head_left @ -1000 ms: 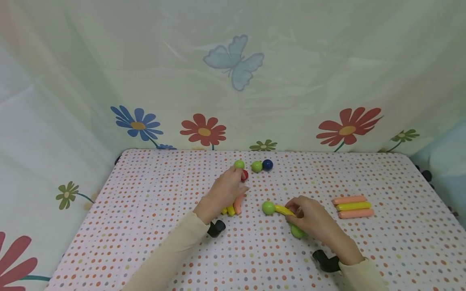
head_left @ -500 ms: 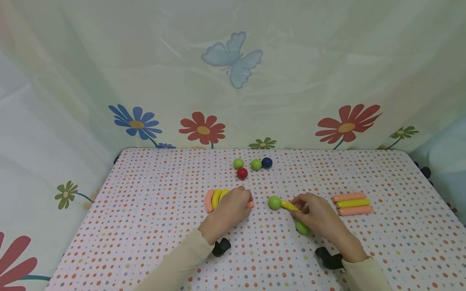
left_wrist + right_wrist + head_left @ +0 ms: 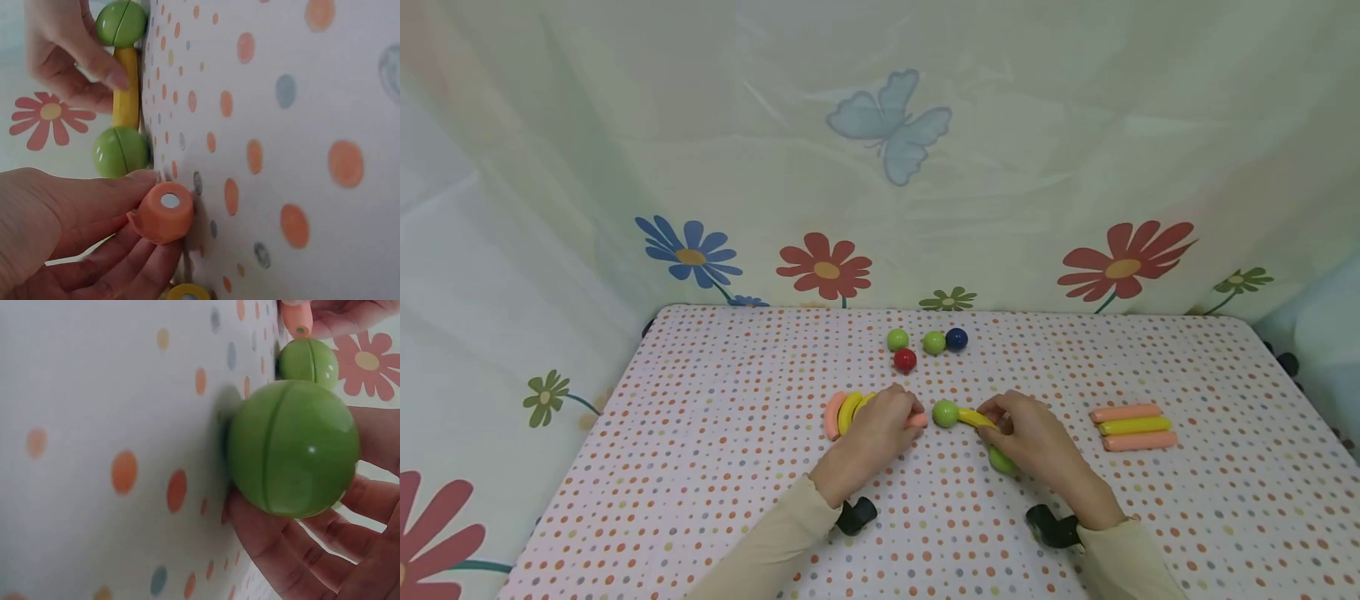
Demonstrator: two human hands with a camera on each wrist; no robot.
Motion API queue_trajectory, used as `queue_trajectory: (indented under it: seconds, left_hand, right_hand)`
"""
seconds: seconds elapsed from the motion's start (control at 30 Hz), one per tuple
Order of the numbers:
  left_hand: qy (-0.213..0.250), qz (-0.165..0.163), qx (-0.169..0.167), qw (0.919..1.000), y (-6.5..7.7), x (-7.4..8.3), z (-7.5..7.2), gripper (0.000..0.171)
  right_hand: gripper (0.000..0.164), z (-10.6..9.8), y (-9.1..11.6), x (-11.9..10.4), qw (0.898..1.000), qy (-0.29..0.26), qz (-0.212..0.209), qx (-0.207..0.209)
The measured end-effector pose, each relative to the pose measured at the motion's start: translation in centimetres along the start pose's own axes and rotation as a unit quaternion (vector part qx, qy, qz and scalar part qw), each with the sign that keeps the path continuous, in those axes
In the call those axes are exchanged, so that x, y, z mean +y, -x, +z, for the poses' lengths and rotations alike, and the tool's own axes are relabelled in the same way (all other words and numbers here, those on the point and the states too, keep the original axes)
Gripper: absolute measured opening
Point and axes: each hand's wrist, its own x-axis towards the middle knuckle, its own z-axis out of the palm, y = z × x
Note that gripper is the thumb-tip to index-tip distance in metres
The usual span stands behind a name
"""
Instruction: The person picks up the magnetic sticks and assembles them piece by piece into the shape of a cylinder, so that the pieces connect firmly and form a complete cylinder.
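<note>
In the head view my left hand [image 3: 880, 429] pinches a salmon-pink magnetic rod [image 3: 917, 420]; its pale metal end disc shows in the left wrist view. My right hand [image 3: 1037, 437] grips a yellow magnetic rod [image 3: 127, 87] by its middle. A green ball [image 3: 946, 413] sits on one end of it and a second green ball [image 3: 294, 449] on the other. The pink rod's tip is close to the first green ball; whether they touch I cannot tell. Beside my left hand lie a curved pink rod [image 3: 834, 415] and yellow curved rods [image 3: 848, 412], partly hidden by it.
Farther back on the dotted tabletop [image 3: 737, 375] are two loose green balls, one [image 3: 897, 339] behind a red ball [image 3: 905, 360], the other [image 3: 934, 342] beside a dark blue ball [image 3: 957, 339]. Straight pink and yellow rods [image 3: 1135, 426] lie side by side at the right.
My left hand has come back from near the red ball and now holds the pink rod. My right hand with the yellow rod and green balls has shifted slightly left, closer to that rod.
</note>
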Motion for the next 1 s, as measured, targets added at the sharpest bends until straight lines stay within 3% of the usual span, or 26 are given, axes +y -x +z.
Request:
queue_trajectory:
  seconds: [0.3, 0.57, 0.83, 1.0]
  left_hand:
    - [-0.024, 0.003, 0.008, 0.9997, -0.3, 0.3, 0.1, 0.015]
    - [-0.053, 0.016, 0.014, 0.9984, -0.7, 0.5, 0.4, 0.037]
    - [-0.065, 0.035, 0.033, 0.9967, -1.2, 0.9, 1.1, 0.028]
    - [-0.104, 0.047, 0.027, 0.9930, -1.3, 1.4, 1.1, 0.023]
  right_hand:
    - [0.021, 0.4, -0.2, -0.3, 1.000, 0.004, -0.003, 0.007]
    - [0.019, 0.5, -0.3, -0.2, 1.000, 0.005, -0.011, 0.002]
    - [0.019, 0.6, -0.3, -0.2, 1.000, 0.016, -0.017, 0.007]
    - [0.019, 0.6, -0.2, -0.4, 0.999, 0.024, -0.024, 0.014]
